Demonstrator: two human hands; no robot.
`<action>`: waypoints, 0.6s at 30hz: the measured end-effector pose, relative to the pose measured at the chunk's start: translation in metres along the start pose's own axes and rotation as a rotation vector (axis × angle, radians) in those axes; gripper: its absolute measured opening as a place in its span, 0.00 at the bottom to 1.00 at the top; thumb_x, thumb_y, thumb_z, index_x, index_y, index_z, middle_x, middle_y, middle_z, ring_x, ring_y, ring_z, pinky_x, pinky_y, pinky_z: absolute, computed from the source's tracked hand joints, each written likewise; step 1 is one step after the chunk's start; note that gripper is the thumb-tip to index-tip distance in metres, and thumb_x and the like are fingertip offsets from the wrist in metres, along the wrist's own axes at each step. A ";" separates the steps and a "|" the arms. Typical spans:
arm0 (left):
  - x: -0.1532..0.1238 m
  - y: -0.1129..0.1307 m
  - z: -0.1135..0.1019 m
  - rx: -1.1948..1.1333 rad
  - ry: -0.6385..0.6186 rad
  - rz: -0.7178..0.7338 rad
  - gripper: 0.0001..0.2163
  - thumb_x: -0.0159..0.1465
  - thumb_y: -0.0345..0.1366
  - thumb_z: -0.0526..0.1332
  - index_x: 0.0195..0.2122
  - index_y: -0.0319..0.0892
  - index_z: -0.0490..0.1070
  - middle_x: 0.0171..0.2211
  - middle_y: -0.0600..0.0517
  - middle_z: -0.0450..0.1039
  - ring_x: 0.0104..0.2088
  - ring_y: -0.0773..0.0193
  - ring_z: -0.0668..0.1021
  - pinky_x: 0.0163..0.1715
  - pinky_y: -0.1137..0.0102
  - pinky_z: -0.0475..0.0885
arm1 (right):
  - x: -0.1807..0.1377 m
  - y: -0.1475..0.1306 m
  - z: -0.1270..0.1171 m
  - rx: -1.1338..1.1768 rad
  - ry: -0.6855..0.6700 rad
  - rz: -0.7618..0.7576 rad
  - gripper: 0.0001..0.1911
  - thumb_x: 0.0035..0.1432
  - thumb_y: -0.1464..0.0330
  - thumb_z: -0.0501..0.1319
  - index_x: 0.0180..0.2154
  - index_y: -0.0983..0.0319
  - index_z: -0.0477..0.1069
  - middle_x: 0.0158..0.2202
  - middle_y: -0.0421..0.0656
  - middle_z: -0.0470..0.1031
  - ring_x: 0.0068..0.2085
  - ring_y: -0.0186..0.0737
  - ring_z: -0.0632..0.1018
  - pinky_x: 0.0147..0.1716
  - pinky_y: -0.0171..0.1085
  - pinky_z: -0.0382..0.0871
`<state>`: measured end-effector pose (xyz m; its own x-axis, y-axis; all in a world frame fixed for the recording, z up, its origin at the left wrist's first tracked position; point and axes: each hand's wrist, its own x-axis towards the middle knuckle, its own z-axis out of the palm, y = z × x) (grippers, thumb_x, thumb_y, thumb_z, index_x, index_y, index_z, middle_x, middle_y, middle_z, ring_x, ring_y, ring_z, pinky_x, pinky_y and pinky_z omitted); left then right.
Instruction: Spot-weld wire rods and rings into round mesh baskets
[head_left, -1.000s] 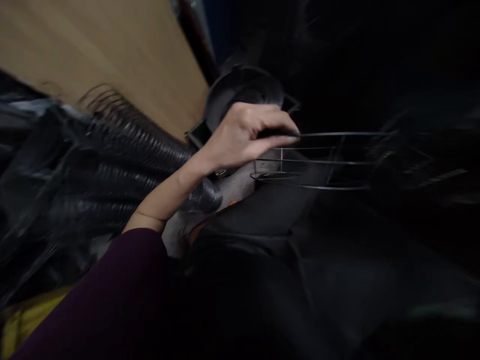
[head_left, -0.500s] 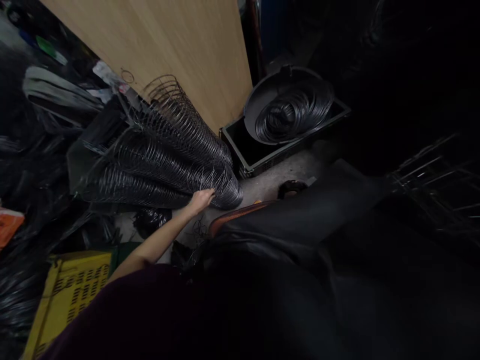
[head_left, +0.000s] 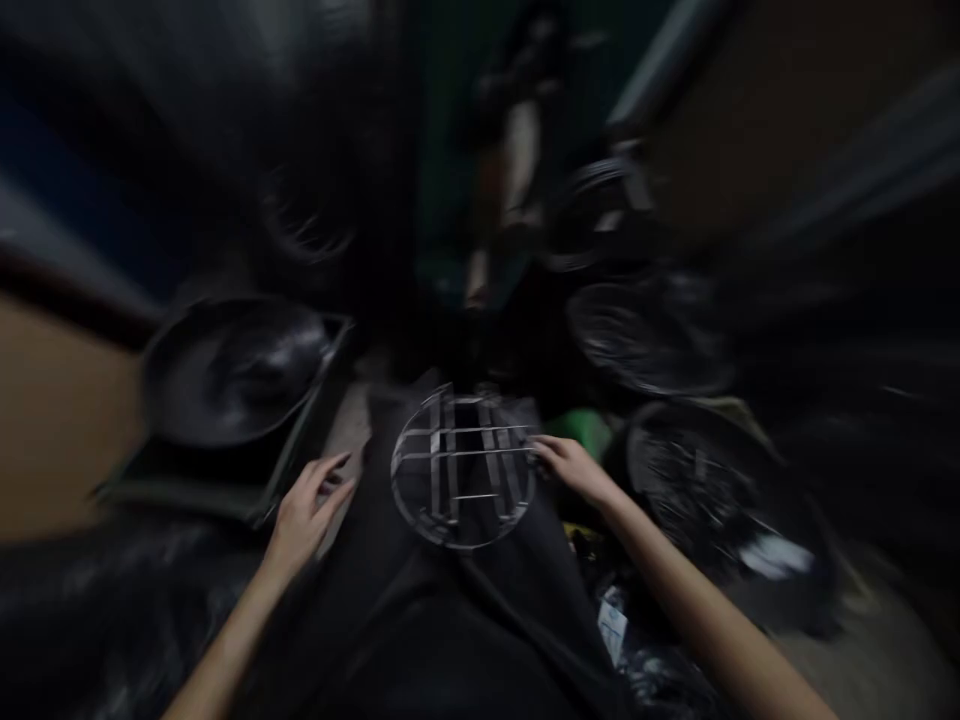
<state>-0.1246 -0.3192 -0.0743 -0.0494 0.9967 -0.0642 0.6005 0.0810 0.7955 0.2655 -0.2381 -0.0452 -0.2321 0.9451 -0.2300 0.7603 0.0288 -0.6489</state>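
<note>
A round wire rack (head_left: 454,455) with crossing metal bars lies over my lap, on the dark cloth (head_left: 450,620) covering my legs. My right hand (head_left: 570,468) pinches the rack's right edge between thumb and fingers. To the left of the rack, and apart from it, my left hand (head_left: 304,515) is raised with its thumb and fingers apart. I see nothing between them, though the view is dark and blurred.
On the left, a large round basin (head_left: 184,385) sits on a dark crate (head_left: 195,490). To the right stand a tub of small dark metal parts (head_left: 697,480) and another round container (head_left: 645,340) behind it. A wooden panel (head_left: 67,420) stands far left.
My view has swung right, away from the stacked wire coils where my left hand was reaching. My left hand has left the coils. My right hand and the round rack have come into view.
</note>
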 end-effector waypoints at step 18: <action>0.133 0.081 0.104 -0.571 -0.123 -0.014 0.21 0.60 0.56 0.60 0.40 0.41 0.71 0.33 0.50 0.75 0.34 0.60 0.77 0.36 0.70 0.71 | 0.251 -0.074 -0.302 -0.943 0.581 -0.077 0.07 0.53 0.75 0.62 0.35 0.64 0.76 0.40 0.50 0.78 0.41 0.47 0.77 0.40 0.44 0.69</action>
<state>0.0002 -0.1795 -0.0814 0.0594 0.9910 -0.1199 0.0736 0.1154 0.9906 0.3345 0.0950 0.1644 -0.1666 0.9317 0.3228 0.9702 0.0966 0.2221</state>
